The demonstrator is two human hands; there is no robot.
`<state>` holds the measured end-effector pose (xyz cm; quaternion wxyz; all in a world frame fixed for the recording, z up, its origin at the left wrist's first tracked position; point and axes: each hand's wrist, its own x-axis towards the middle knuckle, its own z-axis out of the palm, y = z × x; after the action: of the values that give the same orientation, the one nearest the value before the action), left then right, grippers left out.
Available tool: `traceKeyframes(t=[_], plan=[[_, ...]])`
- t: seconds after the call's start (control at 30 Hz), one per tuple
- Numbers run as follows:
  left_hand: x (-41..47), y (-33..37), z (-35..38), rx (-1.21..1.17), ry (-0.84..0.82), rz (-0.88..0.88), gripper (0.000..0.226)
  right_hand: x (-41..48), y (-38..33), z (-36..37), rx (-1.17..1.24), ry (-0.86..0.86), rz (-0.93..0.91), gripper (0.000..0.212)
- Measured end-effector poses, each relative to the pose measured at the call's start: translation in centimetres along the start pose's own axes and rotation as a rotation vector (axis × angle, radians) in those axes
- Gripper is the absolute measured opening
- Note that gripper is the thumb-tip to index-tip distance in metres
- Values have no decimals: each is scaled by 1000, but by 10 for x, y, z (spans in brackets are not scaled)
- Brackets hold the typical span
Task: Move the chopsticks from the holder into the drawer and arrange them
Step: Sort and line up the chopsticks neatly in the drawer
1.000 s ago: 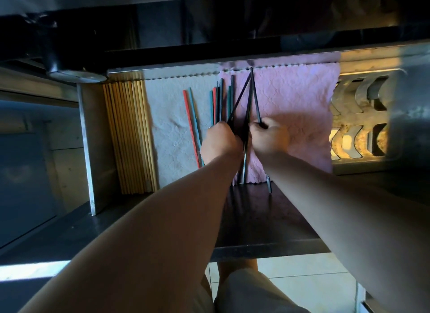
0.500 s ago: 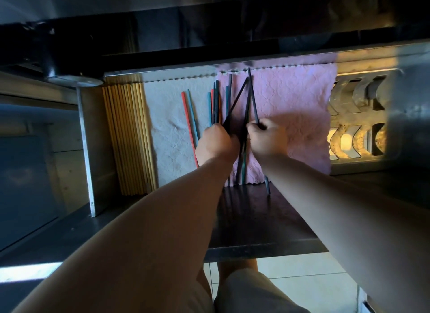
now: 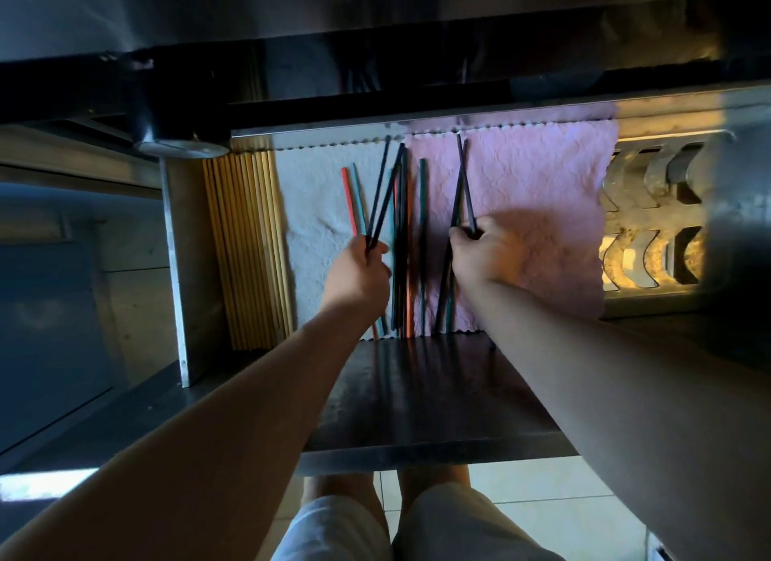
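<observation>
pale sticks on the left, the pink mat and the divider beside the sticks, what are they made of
Pale sticks: likely bamboo or wood, going by the matt tan colour and fine lengthwise lines.
Pink mat: soft cloth, perhaps microfibre, with an embossed pattern and a scalloped edge.
Divider: metal, probably stainless steel, judging by its dull grey sheen and thin bright edge.

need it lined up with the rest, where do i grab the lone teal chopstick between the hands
Pinch the teal chopstick at its far half, from above and right: it lies flat on the pink cloth, bare cloth there, other chopsticks crowding its left.
</observation>
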<state>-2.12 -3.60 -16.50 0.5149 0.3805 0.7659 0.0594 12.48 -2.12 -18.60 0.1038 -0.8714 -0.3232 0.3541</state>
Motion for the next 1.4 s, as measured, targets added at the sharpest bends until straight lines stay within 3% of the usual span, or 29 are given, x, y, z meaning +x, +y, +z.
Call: traceKeyframes(t=[0.2,0.3,0.9,1.1,1.4], plan=[[-4,-6,-12,-30,192,-109,32,2,-2,4,-122,-54,27,25],[3,-5,-8,-61,160,-166,33,5,-3,5,-154,-93,49,37],[3,4,4,-187,98,-214,24,9,3,2,2,-173,56,16],[2,5,12,-197,100,-209,26,11,7,-5,-68,-45,16,20],[-3,6,11,-173,91,-191,25,1,-4,13,-119,-134,-1,23]])
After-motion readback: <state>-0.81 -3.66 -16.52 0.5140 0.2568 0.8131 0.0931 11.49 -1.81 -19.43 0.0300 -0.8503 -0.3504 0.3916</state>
